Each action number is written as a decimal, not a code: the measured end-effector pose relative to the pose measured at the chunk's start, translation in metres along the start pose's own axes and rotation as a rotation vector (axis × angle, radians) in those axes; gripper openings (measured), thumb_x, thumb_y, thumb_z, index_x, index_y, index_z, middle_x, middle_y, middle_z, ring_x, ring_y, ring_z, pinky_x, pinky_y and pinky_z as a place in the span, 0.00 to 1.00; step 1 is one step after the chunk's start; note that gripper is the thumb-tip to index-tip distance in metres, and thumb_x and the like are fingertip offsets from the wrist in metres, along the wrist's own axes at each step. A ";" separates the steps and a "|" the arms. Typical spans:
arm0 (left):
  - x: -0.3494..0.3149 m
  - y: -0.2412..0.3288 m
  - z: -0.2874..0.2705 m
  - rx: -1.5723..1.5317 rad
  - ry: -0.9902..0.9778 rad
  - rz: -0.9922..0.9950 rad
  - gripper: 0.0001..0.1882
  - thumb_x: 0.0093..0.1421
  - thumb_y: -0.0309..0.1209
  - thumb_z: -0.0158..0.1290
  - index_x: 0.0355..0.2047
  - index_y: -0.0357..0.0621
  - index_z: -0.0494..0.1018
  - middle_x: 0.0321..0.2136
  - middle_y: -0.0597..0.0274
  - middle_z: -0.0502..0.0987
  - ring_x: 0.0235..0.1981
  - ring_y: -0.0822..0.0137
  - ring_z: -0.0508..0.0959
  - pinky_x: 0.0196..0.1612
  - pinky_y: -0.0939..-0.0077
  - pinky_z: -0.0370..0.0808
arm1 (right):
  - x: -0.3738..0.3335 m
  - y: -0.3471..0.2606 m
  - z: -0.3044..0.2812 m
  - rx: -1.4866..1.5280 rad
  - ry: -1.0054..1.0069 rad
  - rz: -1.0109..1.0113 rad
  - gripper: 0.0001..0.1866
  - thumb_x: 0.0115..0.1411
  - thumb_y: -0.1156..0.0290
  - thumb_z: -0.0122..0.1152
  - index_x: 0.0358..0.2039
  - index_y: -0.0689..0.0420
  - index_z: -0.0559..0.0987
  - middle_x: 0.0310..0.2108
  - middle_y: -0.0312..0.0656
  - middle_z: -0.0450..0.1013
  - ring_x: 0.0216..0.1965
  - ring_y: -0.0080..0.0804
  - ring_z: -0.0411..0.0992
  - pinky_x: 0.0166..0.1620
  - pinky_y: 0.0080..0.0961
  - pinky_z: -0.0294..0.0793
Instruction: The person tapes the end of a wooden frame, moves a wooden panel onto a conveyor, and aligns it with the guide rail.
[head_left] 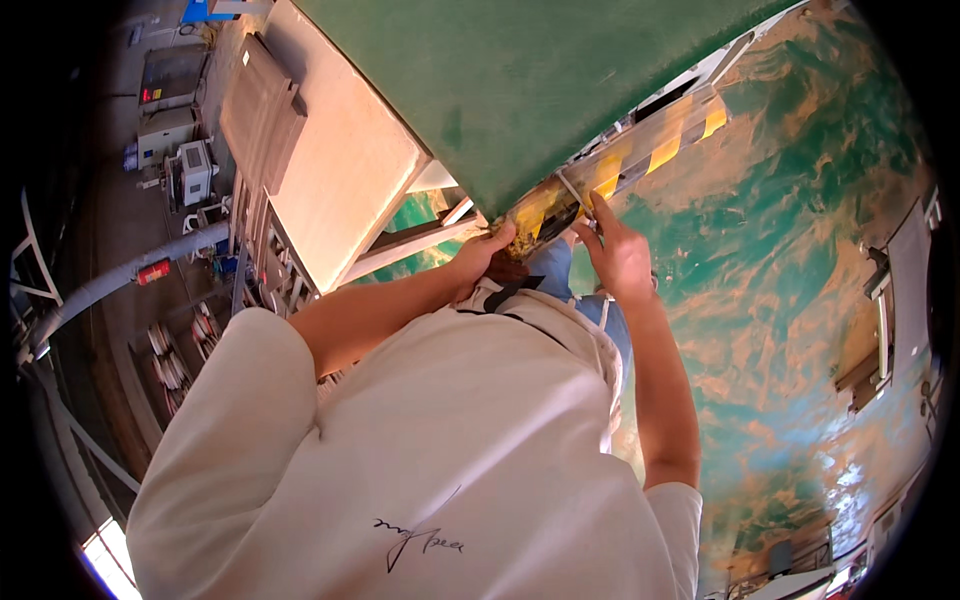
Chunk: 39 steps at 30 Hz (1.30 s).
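Evidently the striped bar (662, 150) runs along the edge of the green table (480, 80), its near end close to the wearer's waist. It looks straight, so probably stiff; its shiny face may be slippery, and its weight is hard to judge. The near end, where the left hand (484, 257) is, seems a sound place to take hold, with the thumb on top and support from beneath. That thumb lies against the end; the other left fingers are mostly hidden, so I cannot tell how tightly they close. The right hand (620, 258) reaches a thin pale strip (571, 190) across the bar, index finger extended, thumb apart below it; whether they pinch the strip I cannot tell.

The tabletop blocks access from the far side, and the shirt (470, 420) crowds the near end. Left stands a pale board (335, 160) with brown panels (262, 115); right spreads the green-and-tan floor (780, 250).
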<state>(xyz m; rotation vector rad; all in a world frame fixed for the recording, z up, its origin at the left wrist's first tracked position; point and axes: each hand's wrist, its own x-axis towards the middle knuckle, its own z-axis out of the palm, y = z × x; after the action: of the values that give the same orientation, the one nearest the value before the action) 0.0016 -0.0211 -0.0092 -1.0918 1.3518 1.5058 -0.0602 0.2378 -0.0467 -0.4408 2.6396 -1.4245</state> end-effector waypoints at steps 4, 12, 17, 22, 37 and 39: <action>-0.001 0.002 -0.001 0.043 0.006 0.007 0.41 0.68 0.66 0.47 0.61 0.38 0.70 0.47 0.44 0.83 0.46 0.57 0.85 0.51 0.65 0.81 | 0.001 0.008 -0.011 -0.016 -0.033 -0.106 0.22 0.62 0.61 0.69 0.52 0.59 0.77 0.28 0.49 0.79 0.29 0.49 0.79 0.29 0.41 0.78; 0.000 0.001 -0.001 0.033 0.014 0.026 0.44 0.64 0.67 0.51 0.59 0.37 0.71 0.45 0.48 0.83 0.42 0.57 0.86 0.45 0.66 0.82 | -0.001 0.014 -0.008 -0.232 0.015 -0.185 0.12 0.64 0.63 0.68 0.35 0.58 0.79 0.23 0.47 0.76 0.23 0.47 0.75 0.26 0.38 0.74; -0.005 0.008 0.000 0.106 0.029 0.013 0.41 0.68 0.67 0.46 0.62 0.41 0.70 0.49 0.51 0.82 0.46 0.61 0.85 0.49 0.68 0.80 | 0.002 0.012 0.015 0.580 0.015 0.460 0.17 0.72 0.57 0.57 0.27 0.53 0.74 0.12 0.36 0.65 0.15 0.36 0.68 0.20 0.32 0.69; -0.010 0.013 0.006 0.086 0.018 0.020 0.42 0.68 0.67 0.45 0.65 0.43 0.68 0.56 0.52 0.78 0.49 0.59 0.84 0.52 0.67 0.79 | -0.005 0.009 0.053 1.986 0.022 1.080 0.24 0.76 0.55 0.45 0.20 0.47 0.64 0.09 0.27 0.51 0.11 0.23 0.52 0.15 0.20 0.53; -0.006 0.013 0.002 0.108 -0.009 -0.028 0.39 0.69 0.66 0.43 0.63 0.45 0.69 0.54 0.54 0.79 0.50 0.61 0.81 0.56 0.61 0.75 | -0.030 0.004 0.056 0.082 0.348 0.253 0.18 0.70 0.54 0.62 0.35 0.59 0.79 0.26 0.44 0.77 0.22 0.44 0.75 0.26 0.36 0.75; -0.006 0.010 0.003 0.087 0.008 -0.008 0.40 0.68 0.67 0.44 0.62 0.45 0.70 0.52 0.55 0.79 0.48 0.62 0.81 0.54 0.63 0.76 | -0.028 0.004 0.058 -0.011 0.340 0.246 0.17 0.70 0.56 0.61 0.32 0.57 0.79 0.27 0.47 0.76 0.23 0.50 0.74 0.25 0.39 0.74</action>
<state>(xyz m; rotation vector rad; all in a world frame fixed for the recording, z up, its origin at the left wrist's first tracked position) -0.0068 -0.0191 -0.0006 -1.0480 1.4044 1.4247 -0.0209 0.2016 -0.0836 0.1382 2.8299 -1.5186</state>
